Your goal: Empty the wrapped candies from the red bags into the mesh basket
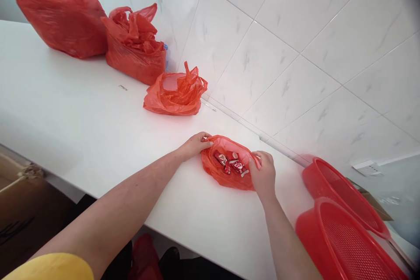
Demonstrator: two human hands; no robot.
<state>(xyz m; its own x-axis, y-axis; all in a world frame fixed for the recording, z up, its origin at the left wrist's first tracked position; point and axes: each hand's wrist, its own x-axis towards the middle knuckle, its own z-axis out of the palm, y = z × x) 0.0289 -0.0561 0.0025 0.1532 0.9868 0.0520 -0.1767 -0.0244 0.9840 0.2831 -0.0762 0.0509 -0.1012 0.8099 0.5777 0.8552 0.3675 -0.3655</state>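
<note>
One thin orange-red plastic bag [226,180], centred: small red-and-white wrapped packets [239,167] already inside; mouth spread, untied; rim pinched by left hand [196,143] at ten o'clock, right hand [265,174] at three. Farther, toward ten: three red plastic carrier bags [136,63], set down.

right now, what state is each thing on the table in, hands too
left hand: gripping the bag's rim
right hand: gripping its opposite side
held red bag: open
sweets: wrapped, inside the held bag
smallest standing bag: top bunched
middle bag: full, top crumpled
far-left bag: bulging, handle up
near basket: open side up
far basket: open side up
</note>
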